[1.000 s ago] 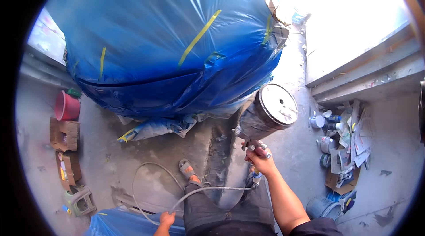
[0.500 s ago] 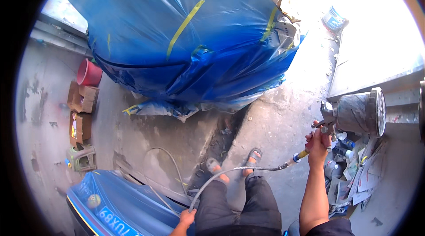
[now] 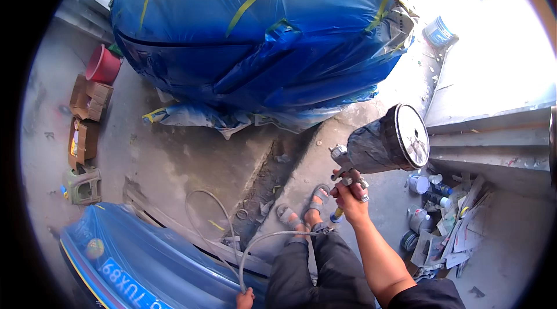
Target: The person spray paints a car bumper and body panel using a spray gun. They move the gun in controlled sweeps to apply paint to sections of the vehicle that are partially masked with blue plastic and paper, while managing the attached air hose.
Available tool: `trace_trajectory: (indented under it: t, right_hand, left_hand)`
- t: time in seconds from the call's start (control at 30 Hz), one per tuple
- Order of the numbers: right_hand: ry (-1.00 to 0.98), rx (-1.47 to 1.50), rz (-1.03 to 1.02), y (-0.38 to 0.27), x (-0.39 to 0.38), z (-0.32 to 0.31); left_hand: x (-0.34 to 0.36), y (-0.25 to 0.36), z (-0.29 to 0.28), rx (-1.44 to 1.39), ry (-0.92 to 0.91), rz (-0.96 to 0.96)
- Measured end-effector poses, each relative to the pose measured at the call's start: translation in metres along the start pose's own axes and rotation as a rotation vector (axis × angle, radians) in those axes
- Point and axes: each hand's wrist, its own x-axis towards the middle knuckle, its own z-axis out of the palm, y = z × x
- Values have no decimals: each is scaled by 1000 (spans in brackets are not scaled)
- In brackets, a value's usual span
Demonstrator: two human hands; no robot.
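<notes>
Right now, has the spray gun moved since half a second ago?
Yes: the spray gun has swung left, away from the paper pile.

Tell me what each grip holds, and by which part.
The right grip holds a spray gun by its handle; the left grip holds the grey hose partway along its length.

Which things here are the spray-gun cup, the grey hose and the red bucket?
Spray-gun cup [image 3: 380, 144], head view: its cylindrical side.
Grey hose [image 3: 279, 233], head view: its upper stretch, crossing before the legs.
Red bucket [image 3: 108, 67], head view: its wall.
</notes>
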Motion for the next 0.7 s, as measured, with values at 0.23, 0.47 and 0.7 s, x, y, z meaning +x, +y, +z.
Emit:
trace_trajectory:
  t: [0.23,0.47,0.7]
  right_hand:
    - [-83,-171,10,8,0,23]
    - [-122,-152,59,59,16,50]
    - [-79,-91,-13,53,45,39]
  left_hand:
    - [-9,1,12,70,8,-3]
    - [3,-11,18,-98,9,-63]
    - [15,-19,36,-170,41,1]
